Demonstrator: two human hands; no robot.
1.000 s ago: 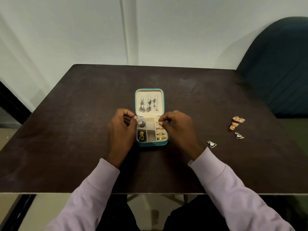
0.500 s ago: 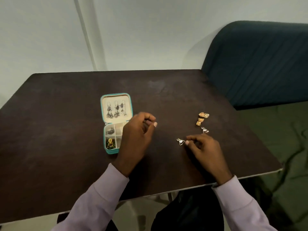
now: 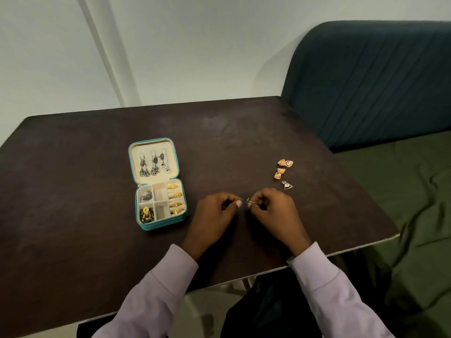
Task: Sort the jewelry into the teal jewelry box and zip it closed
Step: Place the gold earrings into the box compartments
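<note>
- Teal zip-around jewelry box (image 3: pixel 159 222): I see it lying open on the dark brown desk (image 3: pixel 73 191), left of both hands, its cream lid laid back flat.
- Lid panel: three silver dangling earrings (image 3: pixel 153 164) hang in a row.
- Tray: four gold rings (image 3: pixel 176 199) sit in the right-hand column; a silver brooch-like piece (image 3: pixel 147 196) lies in the upper-left compartment; a gold-and-green ornament (image 3: pixel 146 214) fills the lower-left one.
- Right hand (image 3: pixel 273 211): its fingers pinch a small gold-posted earring (image 3: pixel 251 202), held just above the desk.
- Left hand (image 3: pixel 214 215): fingers curled, the tips just beside the post; I cannot tell whether they touch it.
- Loose pieces: two gold bell-shaped earrings (image 3: pixel 281 168) and one triangular clear-stone earring (image 3: pixel 287 185) lie on the desk beyond the right hand, well apart from the box.
</note>
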